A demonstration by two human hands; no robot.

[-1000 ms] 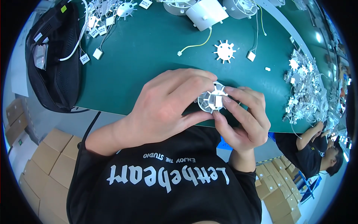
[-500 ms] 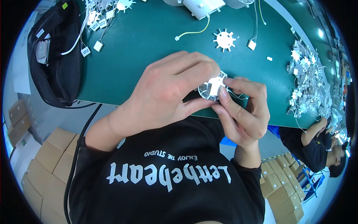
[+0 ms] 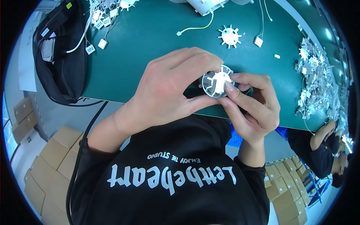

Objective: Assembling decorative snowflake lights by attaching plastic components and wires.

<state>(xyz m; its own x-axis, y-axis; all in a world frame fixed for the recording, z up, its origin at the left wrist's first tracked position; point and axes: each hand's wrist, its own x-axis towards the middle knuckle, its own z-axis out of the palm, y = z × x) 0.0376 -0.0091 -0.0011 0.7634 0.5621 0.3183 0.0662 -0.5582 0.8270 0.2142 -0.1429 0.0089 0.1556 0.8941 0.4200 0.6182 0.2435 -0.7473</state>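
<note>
key relation: the white block (image 3: 220,87) lies immediately left of my right index fingertip and appears to touch it.
round housing (image 3: 207,85): between my left fingers (image 3: 205,62) and my right fingers (image 3: 247,100), over the near part of the counter (image 3: 157,37); whether it rests on anything cannot be told.
housing axis: the open end faces up toward me; the long axis appears to run down from that mouth, crosswise to my fingers.
spoked disc (image 3: 223,77): in the housing mouth, with the white block on it, between my two sets of fingers; the depth of seating cannot be told.
nearer hand: both hands reach the round housing; the white block is nearer my right fingers.
left fingers: curved around the round housing and holding it, index at the far rim, thumb at the near rim.
right fingers: narrow, index on the white block, thumb just beside the near rim; i cannot tell whether they grip or only press.
loose disc (image 3: 230,36): beyond my fingers, flat on the counter, well apart.
white connector (image 3: 258,41): beyond my right fingers, on its thin lead.
wired parts pile (image 3: 315,80): well to the right of my right fingers.
</note>
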